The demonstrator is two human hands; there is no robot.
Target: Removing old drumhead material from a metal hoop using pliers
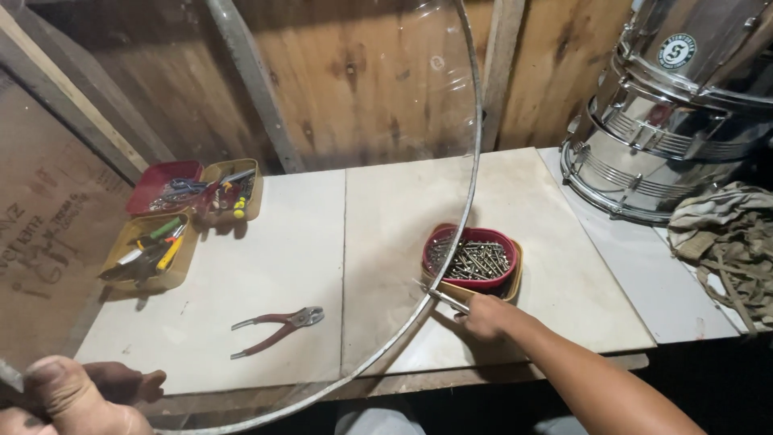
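Our left hand [72,395] grips the clear drum head [306,161] at its rim, fingers pressed shut; our right hand [483,316] pinches a metal tool [441,297] beside the screw bowl [471,258] on the counter [274,266]. A steady hoop should help.

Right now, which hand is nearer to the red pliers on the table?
The left hand: it is below-left of the pliers, holding the clear drumhead. The right hand is farther right, beside the bowl of screws.

I saw a clear glossy plastic sheet [322,121] rimmed in dull metal, shiny chrome drums [668,105], rough wooden planks [354,72], matt pale tabletop [282,266], red plastic bowl [471,278] of metal screws [471,259], crumpled cloth [725,234].
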